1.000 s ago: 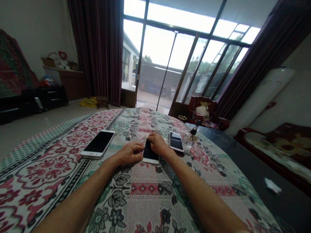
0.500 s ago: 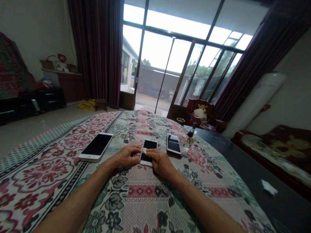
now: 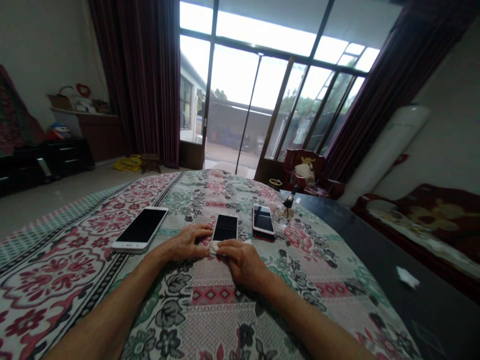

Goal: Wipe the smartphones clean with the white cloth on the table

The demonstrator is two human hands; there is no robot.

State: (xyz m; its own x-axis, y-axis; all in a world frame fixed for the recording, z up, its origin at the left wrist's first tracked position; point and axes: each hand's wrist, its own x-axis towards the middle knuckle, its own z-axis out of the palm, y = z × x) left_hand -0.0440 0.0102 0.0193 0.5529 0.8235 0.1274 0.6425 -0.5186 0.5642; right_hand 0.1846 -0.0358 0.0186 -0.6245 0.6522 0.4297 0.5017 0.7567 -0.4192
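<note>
A white smartphone [image 3: 226, 228] with a dark screen lies flat on the patterned tablecloth in front of me. My left hand [image 3: 186, 243] steadies its left edge, with the thumb and fingers against that side. A wad of white tissue [image 3: 213, 247] is pinched under the fingertips of my right hand [image 3: 243, 261], pressed on the phone's near end. That hand covers the phone's near right corner. To the left lies a larger white smartphone [image 3: 143, 227], screen dark. On the right, another smartphone [image 3: 263, 220] rests on top of a red-edged one.
Behind the right-hand phones stands a small glass holder [image 3: 285, 214] with a dark object in it. A crumpled white tissue [image 3: 408, 277] lies on the dark table surface [image 3: 378, 260] at the right. Wooden seats and a glass door are farther off.
My right hand has slid the tissue from the middle of the phone's screen down to its near end. The left hand stays beside the phone. The view has shifted slightly.
</note>
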